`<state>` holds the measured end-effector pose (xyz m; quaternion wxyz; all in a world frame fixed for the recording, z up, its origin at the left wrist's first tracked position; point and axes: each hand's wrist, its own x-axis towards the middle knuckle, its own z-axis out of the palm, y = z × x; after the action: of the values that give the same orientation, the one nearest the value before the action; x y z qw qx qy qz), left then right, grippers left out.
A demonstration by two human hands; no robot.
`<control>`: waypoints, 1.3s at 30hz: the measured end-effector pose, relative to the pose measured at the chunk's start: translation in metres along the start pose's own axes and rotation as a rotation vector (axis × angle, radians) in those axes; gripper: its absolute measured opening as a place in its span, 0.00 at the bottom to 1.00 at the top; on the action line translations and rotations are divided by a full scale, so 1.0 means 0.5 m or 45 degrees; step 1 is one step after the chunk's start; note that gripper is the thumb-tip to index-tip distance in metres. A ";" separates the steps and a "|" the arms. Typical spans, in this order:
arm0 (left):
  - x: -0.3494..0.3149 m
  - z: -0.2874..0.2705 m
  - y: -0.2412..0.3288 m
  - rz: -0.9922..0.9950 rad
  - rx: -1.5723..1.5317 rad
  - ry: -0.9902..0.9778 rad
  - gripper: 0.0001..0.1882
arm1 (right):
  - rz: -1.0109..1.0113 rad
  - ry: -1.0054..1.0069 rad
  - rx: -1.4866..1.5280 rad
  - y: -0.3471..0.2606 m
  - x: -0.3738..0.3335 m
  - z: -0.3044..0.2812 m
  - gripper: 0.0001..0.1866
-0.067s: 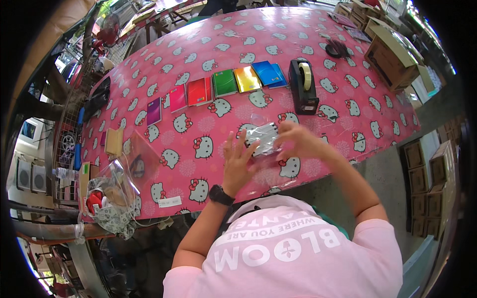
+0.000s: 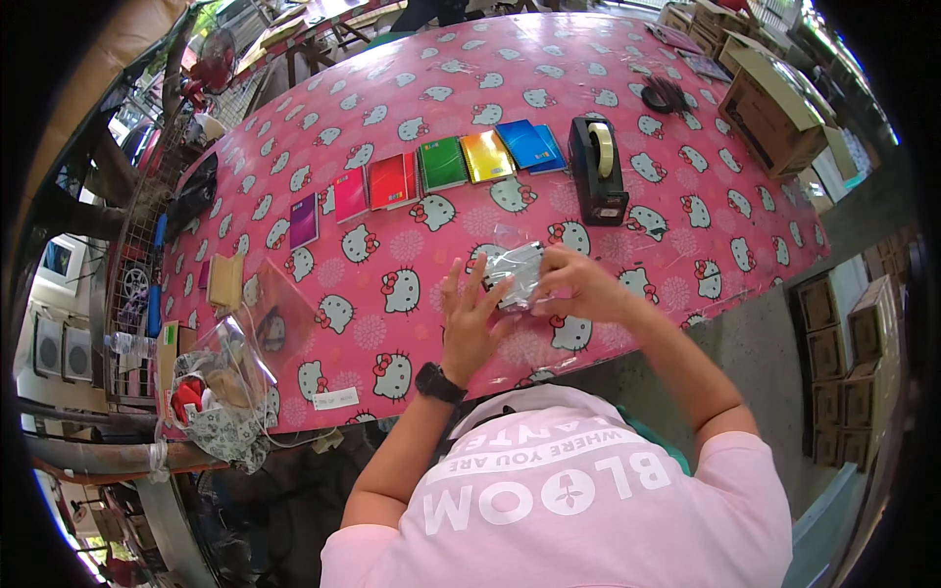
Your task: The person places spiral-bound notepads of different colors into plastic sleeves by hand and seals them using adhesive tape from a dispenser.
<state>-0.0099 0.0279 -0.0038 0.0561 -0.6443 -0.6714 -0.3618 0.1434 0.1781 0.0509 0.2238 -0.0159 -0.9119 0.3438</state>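
A small silvery-grey packet in clear, shiny plastic lies on the table in front of me. What is inside it I cannot make out. My left hand, with a black watch at the wrist, reaches its left side; the fingers are spread and the thumb touches its near edge. On the other side, my right hand has its thumb and fingers pinched together at the packet's right edge. Beyond the packet stands a black tape dispenser with a pale yellow roll.
Small notebooks form a row: purple, pink, red, green, yellow and blue. A plastic bag of things is at the near left corner. An open cardboard box stands far right.
My right hand has come slightly left and down onto the packet's right edge, its fingers closing there. My left hand has barely moved.
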 end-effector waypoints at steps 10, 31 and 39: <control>0.079 -0.024 -0.027 -0.723 -0.735 0.003 0.14 | 0.722 -0.039 0.517 0.091 0.057 -0.014 0.08; 0.094 -0.044 0.023 -0.096 -0.439 -0.296 0.32 | 0.156 -0.193 0.625 0.113 -0.007 -0.009 0.25; 0.056 0.010 -0.007 -0.024 -0.272 -0.079 0.12 | -0.013 0.324 -0.004 0.064 -0.034 0.054 0.10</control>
<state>-0.0157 0.0540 0.0065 -0.0370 -0.6513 -0.6364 -0.4116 0.1435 0.1829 0.0058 0.3395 -0.0551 -0.8766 0.3366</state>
